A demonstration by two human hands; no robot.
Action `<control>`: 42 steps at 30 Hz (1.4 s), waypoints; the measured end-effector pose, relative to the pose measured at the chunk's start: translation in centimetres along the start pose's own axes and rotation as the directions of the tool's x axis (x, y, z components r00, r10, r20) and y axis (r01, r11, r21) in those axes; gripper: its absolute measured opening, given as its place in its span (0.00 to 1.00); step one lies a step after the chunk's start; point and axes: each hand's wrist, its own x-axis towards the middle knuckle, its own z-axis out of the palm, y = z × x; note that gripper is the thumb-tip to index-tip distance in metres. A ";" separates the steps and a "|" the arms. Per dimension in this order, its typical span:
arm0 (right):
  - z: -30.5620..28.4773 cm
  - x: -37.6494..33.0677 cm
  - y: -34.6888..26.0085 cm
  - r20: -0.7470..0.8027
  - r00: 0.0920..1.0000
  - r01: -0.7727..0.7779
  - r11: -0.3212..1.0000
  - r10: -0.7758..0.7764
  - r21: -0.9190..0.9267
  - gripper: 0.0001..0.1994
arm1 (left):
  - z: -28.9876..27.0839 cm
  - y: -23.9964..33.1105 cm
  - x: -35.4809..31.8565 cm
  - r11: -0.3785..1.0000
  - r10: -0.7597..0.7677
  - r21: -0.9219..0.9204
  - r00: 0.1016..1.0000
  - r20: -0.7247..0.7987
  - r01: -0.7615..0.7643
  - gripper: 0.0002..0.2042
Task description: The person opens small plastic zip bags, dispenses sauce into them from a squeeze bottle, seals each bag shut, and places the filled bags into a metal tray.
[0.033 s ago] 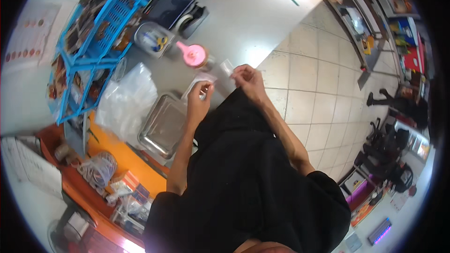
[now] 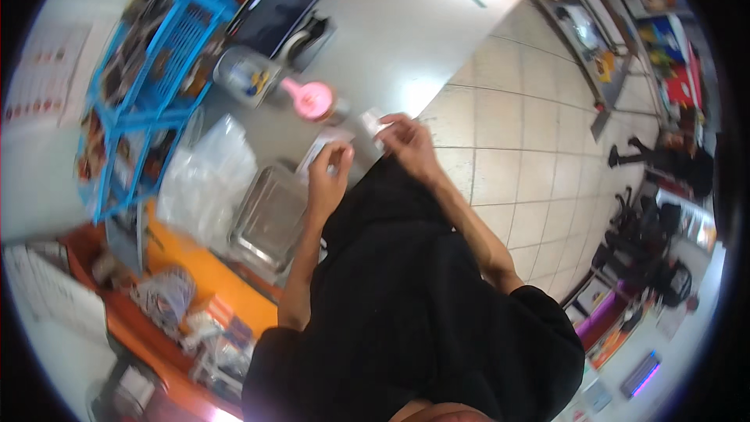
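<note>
My left hand [image 2: 328, 176] is above the grey tabletop with thumb and fingers curled into a pinch; what sits between the fingertips is too small to make out. A small pale flat piece [image 2: 320, 148] lies just beyond those fingers. To its right, my right hand [image 2: 411, 148] has its fingers pinched on the edge of a small clear plastic packet [image 2: 373, 119], blurred. Beyond both hands stands a jar with a pink lid [image 2: 314, 100]. A rectangular metal tray [image 2: 269, 215] lies beside my left forearm.
Left of the tray is a crumpled clear plastic bag [image 2: 207, 180]. Blue stacked baskets [image 2: 176, 55] with packed goods stand at the far left, near a clear container [image 2: 246, 74] and a tape dispenser [image 2: 308, 43]. The tabletop's right edge drops to a tiled floor [image 2: 519, 133].
The whole view has shifted a little, so the jar and table items sit slightly further left. Both hands keep nearly the same pose, with the fingers moved slightly.
</note>
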 end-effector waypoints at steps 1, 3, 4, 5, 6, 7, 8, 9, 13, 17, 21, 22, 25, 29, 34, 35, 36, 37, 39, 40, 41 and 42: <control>0.6 -1.5 -2.4 0.026 1.000 0.011 0.998 -0.009 -0.062 0.11 | 0.5 1.8 -0.5 0.994 0.015 -0.105 1.000 -0.007 -0.016 0.09; 1.1 -3.5 -2.6 0.011 1.000 -0.007 0.990 0.009 -0.143 0.07 | 1.3 2.6 -0.5 0.988 0.019 -0.155 0.999 0.047 -0.012 0.11; 1.5 -4.4 -3.8 0.051 0.998 -0.030 0.999 0.028 0.039 0.04 | 1.6 3.5 -0.5 0.998 0.028 -0.061 0.999 0.040 -0.026 0.13; 1.6 -4.9 -4.2 0.032 0.996 0.082 0.994 -0.084 0.075 0.02 | 1.4 3.6 -0.2 0.994 0.044 0.093 0.993 0.105 -0.054 0.14; 1.8 -5.3 -4.0 -0.039 0.973 0.231 0.968 -0.228 0.102 0.03 | 1.9 5.0 -0.3 0.997 0.047 0.061 0.993 0.107 -0.053 0.14; 1.9 -5.7 -4.0 -0.066 0.963 0.269 0.956 -0.263 0.116 0.03 | 2.1 4.8 -0.8 0.997 0.077 0.025 0.993 0.088 -0.079 0.14; 1.7 -6.2 -4.0 -0.092 0.952 0.302 0.943 -0.291 0.137 0.03 | 2.4 4.5 -1.1 0.995 0.097 -0.007 0.993 0.073 -0.097 0.13; 1.4 -6.8 -4.1 -0.125 0.951 0.288 0.957 -0.283 0.025 0.04 | 2.7 4.5 -1.1 0.989 0.148 -0.024 0.982 0.118 -0.146 0.13; 0.0 -8.8 -5.1 -0.242 0.928 0.256 0.956 -0.285 -0.143 0.05 | 3.6 4.5 -1.0 0.974 0.195 0.084 0.968 0.155 -0.210 0.11; -0.6 -9.9 -5.6 -0.309 0.905 0.275 0.956 -0.292 -0.099 0.07 | 4.2 4.3 -0.4 0.984 0.172 -0.006 0.941 0.291 -0.178 0.09; -1.1 -10.5 -5.7 -0.281 0.897 0.310 0.939 -0.340 -0.145 0.06 | 4.3 4.2 -0.5 0.981 0.174 -0.153 0.895 0.411 -0.121 0.06; -1.1 -10.5 -5.6 -0.276 0.893 0.317 0.932 -0.356 -0.175 0.07 | 4.3 4.4 -0.5 0.981 0.177 -0.150 0.898 0.402 -0.126 0.06; -1.1 -10.4 -5.6 -0.237 0.897 0.330 0.922 -0.374 -0.204 0.08 | 4.0 4.7 -0.7 0.978 0.191 -0.163 0.883 0.429 -0.132 0.06; -1.1 -10.8 -6.9 -0.131 0.930 0.322 0.934 -0.342 -0.152 0.10 | 3.1 5.2 -1.0 0.989 0.108 -0.136 0.914 0.392 -0.058 0.06; -0.9 -10.7 -8.4 -0.063 0.943 0.313 0.936 -0.326 -0.161 0.11 | 2.4 5.6 -1.3 0.977 0.073 -0.211 0.941 0.331 -0.002 0.05; -1.0 -10.6 -8.8 -0.038 0.952 0.292 0.937 -0.304 -0.195 0.11 | 2.3 5.5 -1.2 0.972 0.069 -0.236 0.938 0.339 0.014 0.05; -1.1 -10.4 -8.9 -0.029 0.953 0.291 0.938 -0.301 -0.191 0.11 | 2.2 5.5 -1.2 0.965 0.064 -0.259 0.935 0.348 0.031 0.05; -1.0 -10.4 -9.1 0.003 0.953 0.296 0.934 -0.302 -0.198 0.10 | 2.0 5.4 -1.2 0.964 0.067 -0.263 0.938 0.339 0.026 0.05; -0.9 -10.5 -9.2 0.040 0.952 0.305 0.930 -0.303 -0.206 0.11 | 1.6 5.1 -1.1 0.955 0.103 -0.297 0.915 0.391 0.020 0.06; -1.0 -10.3 -9.0 0.045 0.959 0.283 0.942 -0.280 -0.179 0.11 | 1.7 5.2 -0.9 0.955 0.100 -0.296 0.916 0.389 0.022 0.06; -1.1 -10.1 -9.1 0.049 0.965 0.261 0.953 -0.257 -0.153 0.11 | 1.8 5.3 -0.8 0.957 0.096 -0.290 0.913 0.396 0.025 0.07; -1.3 -9.9 -9.3 0.051 0.965 0.261 0.953 -0.256 -0.152 0.11 | 2.0 5.4 -0.6 0.958 0.093 -0.285 0.910 0.404 0.029 0.07</control>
